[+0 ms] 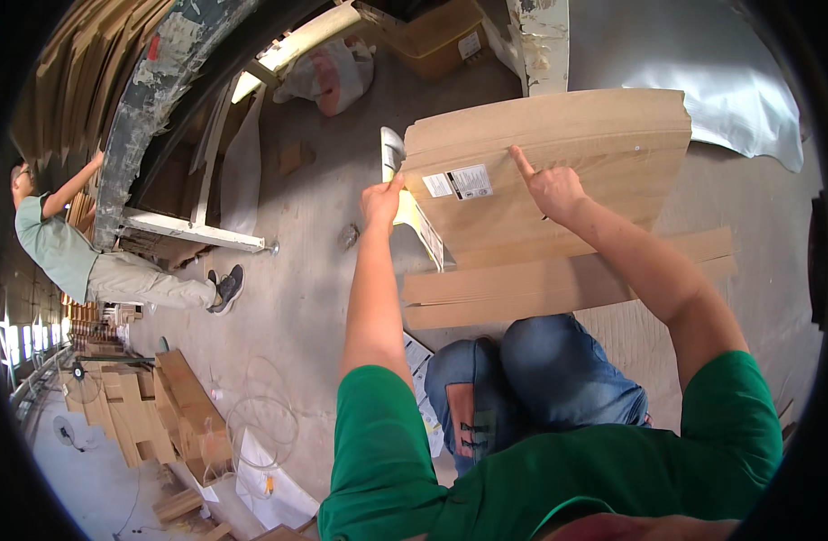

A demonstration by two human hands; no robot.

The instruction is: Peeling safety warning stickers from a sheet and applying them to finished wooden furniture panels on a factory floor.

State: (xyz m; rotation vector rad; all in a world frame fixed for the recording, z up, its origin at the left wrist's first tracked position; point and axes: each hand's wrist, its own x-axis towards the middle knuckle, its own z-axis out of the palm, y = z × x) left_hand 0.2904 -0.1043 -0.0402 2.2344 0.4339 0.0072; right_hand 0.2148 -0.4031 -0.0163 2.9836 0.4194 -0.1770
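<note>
At the brown box's [499, 227] left edge, the left hand [379, 202] is curled, its grip hard to see. Over the box, the right hand [556, 191] sticks out one finger, the rest curled out of sight. The box's near side faces bent knees [551, 365].

Whse-type wkshp.
Bare conc. floor [319, 298], cardboard pcs [125, 419] nr its lower-L edge, flattened ctns [80, 86] stacked upper L, chipped-paint frame [148, 108].

From the left of 2 head-worn fisheye cameras, this 1 view looks down and forward over the wearer's knees [544, 361], with the left hand [379, 204] and right hand [556, 191] near.
</note>
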